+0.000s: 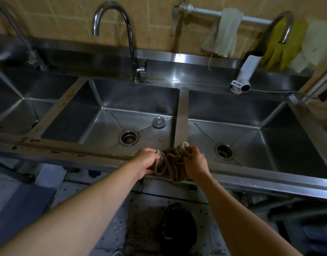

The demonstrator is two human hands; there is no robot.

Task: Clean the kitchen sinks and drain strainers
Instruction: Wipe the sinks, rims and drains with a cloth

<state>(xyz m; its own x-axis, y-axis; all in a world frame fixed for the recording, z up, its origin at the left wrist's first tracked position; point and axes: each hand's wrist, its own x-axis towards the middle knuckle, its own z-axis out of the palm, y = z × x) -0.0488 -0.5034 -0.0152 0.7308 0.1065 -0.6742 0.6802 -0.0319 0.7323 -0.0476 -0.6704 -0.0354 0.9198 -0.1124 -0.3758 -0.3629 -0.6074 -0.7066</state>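
Two hands, left (147, 160) and right (195, 163), grip a bunched cloth (171, 163) at the rim (103, 159); sinks apparently wiped, a strainer (158, 122) still out.

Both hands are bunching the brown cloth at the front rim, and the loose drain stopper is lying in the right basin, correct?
Not quite. The head view shows the drain stopper in the middle basin. Left hand and right hand do bunch the brown cloth.

Both bare forearms stretched forward, left hand (147, 160) and right hand (196, 163) close together, fingers curled in a grip, wrists slightly bent
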